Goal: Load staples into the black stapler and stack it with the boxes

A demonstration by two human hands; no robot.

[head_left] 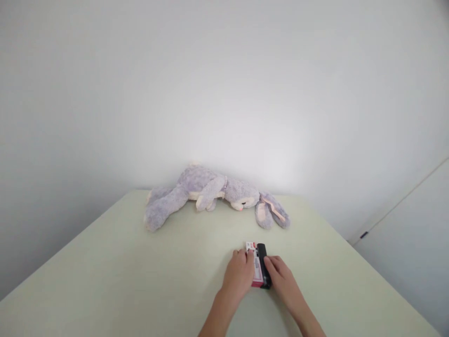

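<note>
Side by side in front of me lie a small white and red printed box [257,270] and a narrow black object [264,264], whose kind I cannot make out. They touch along their long sides. My left hand [239,270] grips the box from the left, its thumb on the printed top. From the right, my right hand [279,274] holds the black object, with its thumb at the near upper edge. The undersides of both things and some of my fingertips are hidden.
A lavender plush rabbit [206,185] lies on its side at the back of the pale green table [140,281], its ears toward the right. Behind it rises a white wall [224,93]. A thin cable with a small dark piece [364,235] runs along the right wall.
</note>
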